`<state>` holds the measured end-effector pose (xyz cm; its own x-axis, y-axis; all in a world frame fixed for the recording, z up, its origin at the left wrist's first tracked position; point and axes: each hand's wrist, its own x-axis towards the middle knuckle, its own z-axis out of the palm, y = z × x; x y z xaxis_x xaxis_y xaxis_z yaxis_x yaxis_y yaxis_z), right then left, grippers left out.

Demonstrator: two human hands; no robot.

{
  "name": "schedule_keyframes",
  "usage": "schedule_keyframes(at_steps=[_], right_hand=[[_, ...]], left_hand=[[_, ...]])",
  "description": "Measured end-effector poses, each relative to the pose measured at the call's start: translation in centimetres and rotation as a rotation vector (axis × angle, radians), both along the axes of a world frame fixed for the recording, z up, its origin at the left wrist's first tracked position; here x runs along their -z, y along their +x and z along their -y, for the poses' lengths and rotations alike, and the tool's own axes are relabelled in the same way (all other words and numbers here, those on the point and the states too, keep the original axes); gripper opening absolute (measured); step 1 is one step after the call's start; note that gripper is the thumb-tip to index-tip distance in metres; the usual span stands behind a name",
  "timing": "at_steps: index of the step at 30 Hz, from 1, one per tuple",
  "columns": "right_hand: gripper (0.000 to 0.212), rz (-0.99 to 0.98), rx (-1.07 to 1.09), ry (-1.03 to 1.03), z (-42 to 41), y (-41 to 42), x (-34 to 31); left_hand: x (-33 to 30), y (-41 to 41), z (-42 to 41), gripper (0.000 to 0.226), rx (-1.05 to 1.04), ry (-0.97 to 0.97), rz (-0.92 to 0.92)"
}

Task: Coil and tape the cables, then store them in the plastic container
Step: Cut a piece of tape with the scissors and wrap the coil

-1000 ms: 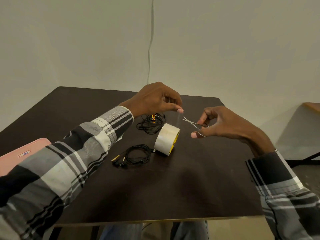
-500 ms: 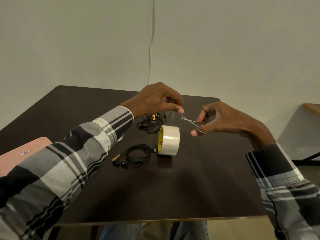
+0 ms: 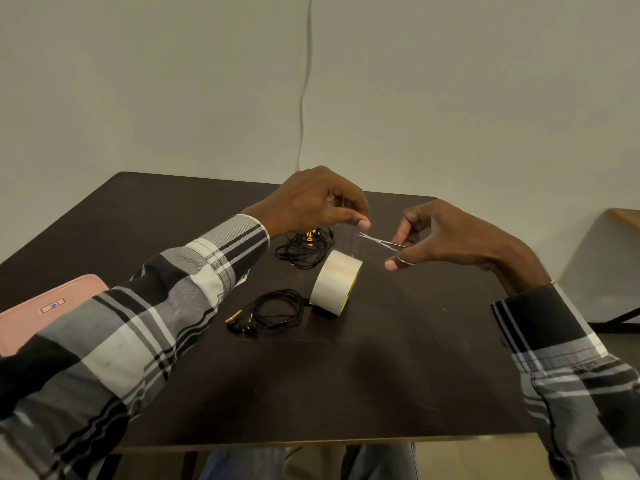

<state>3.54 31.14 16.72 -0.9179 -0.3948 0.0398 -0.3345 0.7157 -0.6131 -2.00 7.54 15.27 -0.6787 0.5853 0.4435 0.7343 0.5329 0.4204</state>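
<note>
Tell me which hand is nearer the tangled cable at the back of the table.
Left. The left hand hovers right above the tangled cable; the right hand, holding scissors, is off to its right.

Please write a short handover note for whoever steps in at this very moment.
Left hand pinches the free end of clear tape pulled up from the tape roll. Right hand holds small scissors, blades at the strip. Two coiled black cables lie on the table: the near cable left of the roll, the far cable behind it. Pink container sits at the left edge. Done: coiling. Left: cut tape, bind both coils, store them.
</note>
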Motion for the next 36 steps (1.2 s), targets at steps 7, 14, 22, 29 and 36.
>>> schedule_keyframes(at_steps=[7, 14, 22, 29, 36], right_hand=[[0.031, 0.018, 0.012, 0.033, 0.0, -0.3, 0.0], [0.042, 0.065, 0.002, 0.037, 0.1, 0.2, 0.1], [0.067, 0.116, 0.018, 0.066, -0.9, 0.7, 0.2], [0.049, 0.131, 0.022, 0.084, -2.0, 0.9, -0.1], [0.064, 0.121, 0.015, 0.087, -1.6, 0.8, -0.1]], left_hand=[[0.1, 0.0, 0.1, 0.021, 0.007, 0.007, 0.005], [0.0, 0.2, 0.1, 0.019, 0.008, 0.037, 0.021], [0.6, 0.3, 0.0, 0.016, 0.041, 0.054, 0.048], [0.7, 0.1, 0.3, 0.014, 0.037, 0.055, 0.059], [0.5, 0.2, 0.0, 0.016, 0.041, 0.061, 0.068]])
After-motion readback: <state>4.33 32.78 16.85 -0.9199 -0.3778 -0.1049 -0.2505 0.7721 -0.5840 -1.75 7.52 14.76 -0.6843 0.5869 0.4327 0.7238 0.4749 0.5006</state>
